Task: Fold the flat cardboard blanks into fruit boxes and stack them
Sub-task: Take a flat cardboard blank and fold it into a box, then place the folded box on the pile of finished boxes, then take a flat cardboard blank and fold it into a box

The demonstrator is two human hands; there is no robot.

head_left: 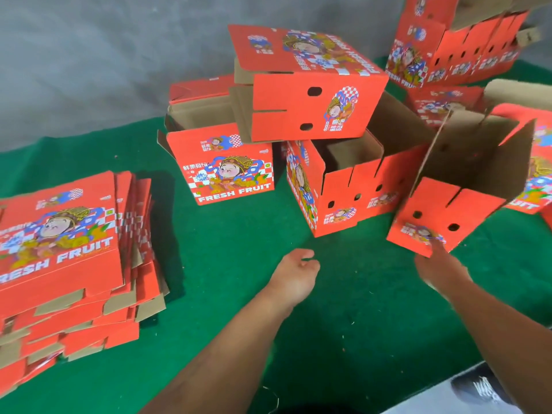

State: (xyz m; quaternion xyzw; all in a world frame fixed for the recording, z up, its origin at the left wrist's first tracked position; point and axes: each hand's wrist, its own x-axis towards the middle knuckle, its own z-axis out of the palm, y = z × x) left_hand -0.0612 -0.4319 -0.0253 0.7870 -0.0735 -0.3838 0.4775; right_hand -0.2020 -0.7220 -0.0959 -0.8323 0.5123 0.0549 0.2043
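A pile of flat red cardboard blanks (pixel 62 258) printed "FRESH FRUIT" lies at the left on the green cloth. Several folded red fruit boxes stand ahead: one upright (pixel 222 167), one tilted on top (pixel 310 85), one open-topped in the middle (pixel 355 186). A tilted open box (pixel 454 198) sits at the right, and my right hand (pixel 439 267) touches its lower corner with blurred fingers. Over the cloth, my left hand (pixel 295 270) hovers with loosely curled fingers and holds nothing.
More folded boxes (pixel 448 46) are stacked at the back right against a grey wall (pixel 89 55). A green cloth (pixel 239 279) covers the floor. A shoe (pixel 484 389) on a pale surface shows at the bottom right.
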